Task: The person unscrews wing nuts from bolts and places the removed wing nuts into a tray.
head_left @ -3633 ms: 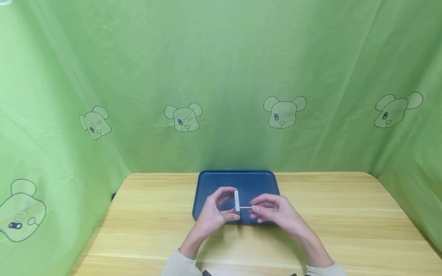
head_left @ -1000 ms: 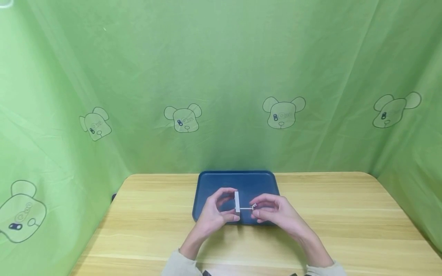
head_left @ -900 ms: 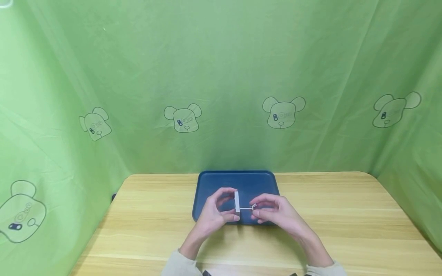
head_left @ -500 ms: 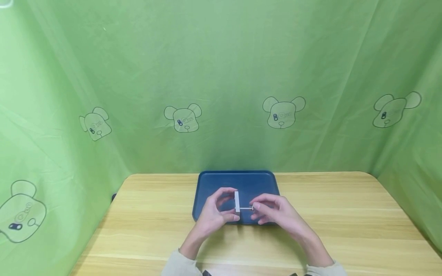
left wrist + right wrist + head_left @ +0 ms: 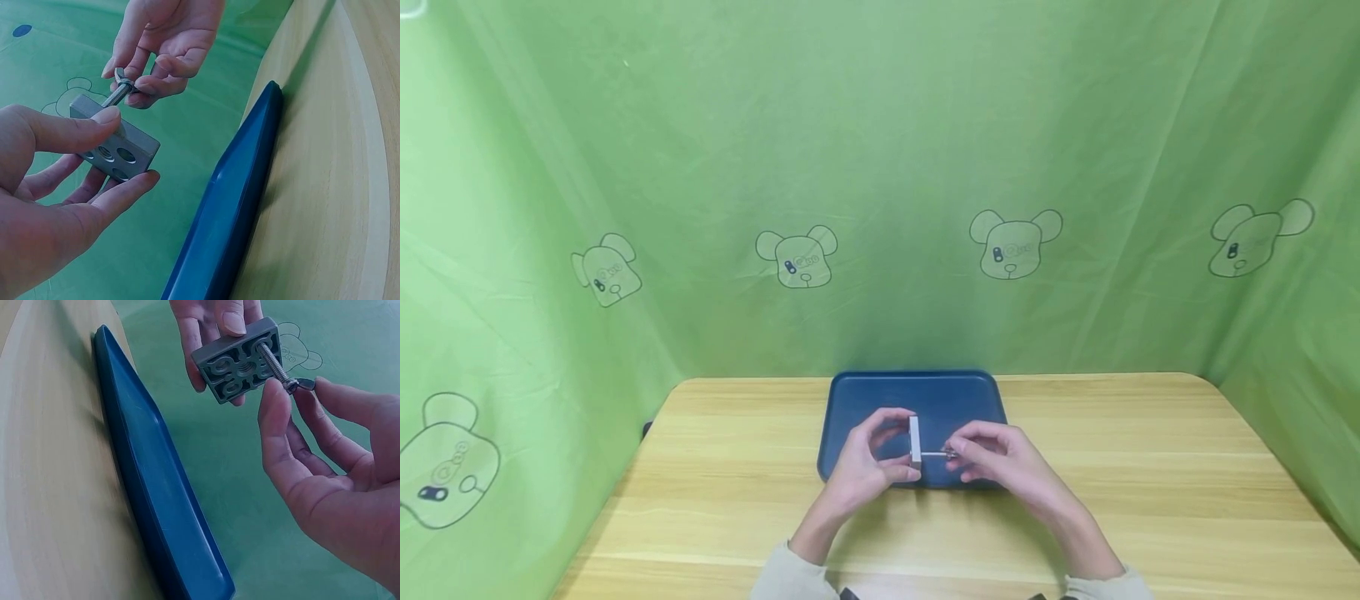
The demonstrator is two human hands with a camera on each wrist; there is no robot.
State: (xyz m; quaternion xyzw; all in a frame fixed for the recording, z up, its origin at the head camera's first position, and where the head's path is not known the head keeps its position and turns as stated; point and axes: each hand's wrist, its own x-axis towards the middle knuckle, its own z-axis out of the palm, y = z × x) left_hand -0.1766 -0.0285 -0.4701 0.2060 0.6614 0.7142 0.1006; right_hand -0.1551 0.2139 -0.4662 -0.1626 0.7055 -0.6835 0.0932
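Note:
My left hand (image 5: 867, 454) holds a grey rectangular block (image 5: 236, 359) by its edges, between thumb and fingers, above the tray. Round holes show on one face of the block in the left wrist view, and a ribbed, recessed face shows in the right wrist view. A threaded wing screw (image 5: 275, 365) stands out from a hole near one corner, its tip hidden in the block. At the screw's winged head, my right hand (image 5: 992, 454) pinches the wings between thumb and fingertips. Both hands are off the table.
A dark blue tray (image 5: 917, 385) lies on the wooden table (image 5: 1150, 467) beneath and behind the hands. Green cloth (image 5: 895, 167) printed with bear heads encloses the back and sides.
The left hand and block stay put. The right fingers have shifted around the wing head, and its wings stand at a different angle than a second ago.

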